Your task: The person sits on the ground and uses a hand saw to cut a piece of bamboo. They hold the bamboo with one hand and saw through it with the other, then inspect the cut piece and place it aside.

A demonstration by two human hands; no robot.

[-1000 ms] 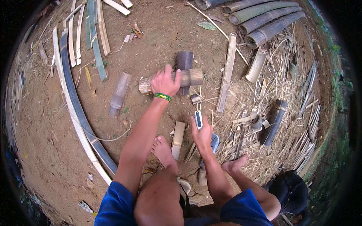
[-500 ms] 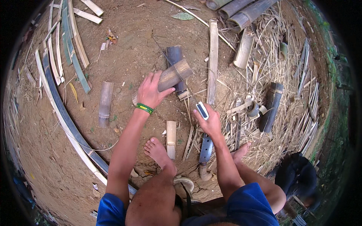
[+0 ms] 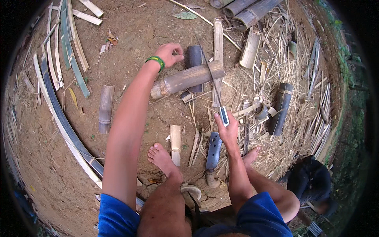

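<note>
Head view: the bamboo tube (image 3: 181, 81) lies slantwise across the dark bamboo block (image 3: 194, 58), and the saw (image 3: 224, 115) crosses it near its right end, my right hand (image 3: 229, 129) wrapped firmly round the handle, while my left hand (image 3: 169, 55) hangs beside the block, loosely curled and gripping nothing that I can see. I judge that steady strokes call for my left palm pinning the tube down, fingers well away from the blade. Beneath lies bare brown earth (image 3: 138, 33), straw-like shavings (image 3: 302, 118) to the right, bamboo poles (image 3: 256, 12) beyond.
</note>
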